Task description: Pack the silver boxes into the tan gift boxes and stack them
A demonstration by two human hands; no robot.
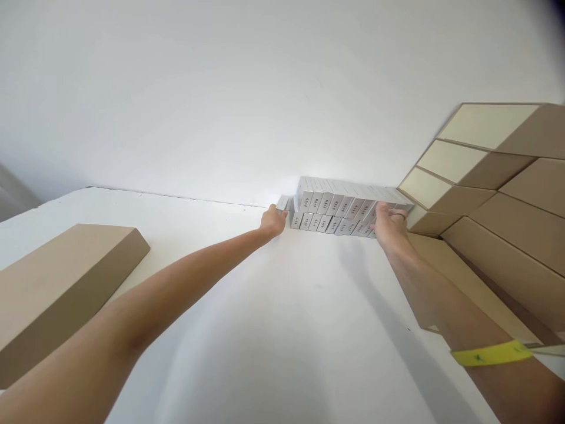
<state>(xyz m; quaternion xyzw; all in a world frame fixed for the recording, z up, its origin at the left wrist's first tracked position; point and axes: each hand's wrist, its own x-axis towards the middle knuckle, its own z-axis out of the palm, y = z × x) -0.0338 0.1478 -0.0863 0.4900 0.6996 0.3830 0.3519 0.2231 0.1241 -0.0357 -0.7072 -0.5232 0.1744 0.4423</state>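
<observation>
The small white boxes stand on the white table, near the white wall, in one long row of two layers. After the wall and the table, the largest things are the brown cartons, stacked at the right, with pale end faces. Another brown carton lies at the left, well apart from the row. The inside of these cartons is hidden.

The row is made of thin boxes, side by side, with their narrow faces to the person. These faces are pale grey-white and carry short dark printing, too small to read. The boxes look closed, so their content cannot be seen. At the left end, the upper edge is less even.

The right hand, with a yellow band on the wrist, touches the front of the row near its right end; whether its grip is clenched, one cannot tell. The left hand has its grip closed around an end box, beside the left end. The smallest thing is a ring on the right hand.
</observation>
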